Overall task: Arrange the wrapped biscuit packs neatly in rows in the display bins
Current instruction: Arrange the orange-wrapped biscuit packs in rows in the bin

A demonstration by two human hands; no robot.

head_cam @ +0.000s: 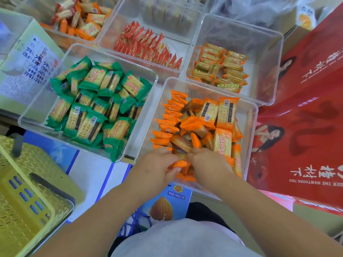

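Note:
A clear bin (pixel 251 115) in front of me holds orange-wrapped biscuit packs (pixel 225 112); a row of them stands on edge along its left side, the others lie jumbled. At the bin's near end my left hand (pixel 157 166) pinches an orange pack (pixel 179 164) by its wrapper. Just right of it, my right hand (pixel 206 162) has its fingers curled down among the packs, gripping one whose shape is mostly hidden. To the left, a second clear bin (pixel 29 112) is piled loosely with green-wrapped packs (pixel 96 104).
Behind stand bins of red packs (pixel 146 45), small orange-gold packs (pixel 220 67) and mixed orange packs (pixel 83 17). A yellow basket (pixel 27 201) sits at lower left, red gift boxes (pixel 300 127) line the right, and a blue drink carton (pixel 167 204) lies below the bin.

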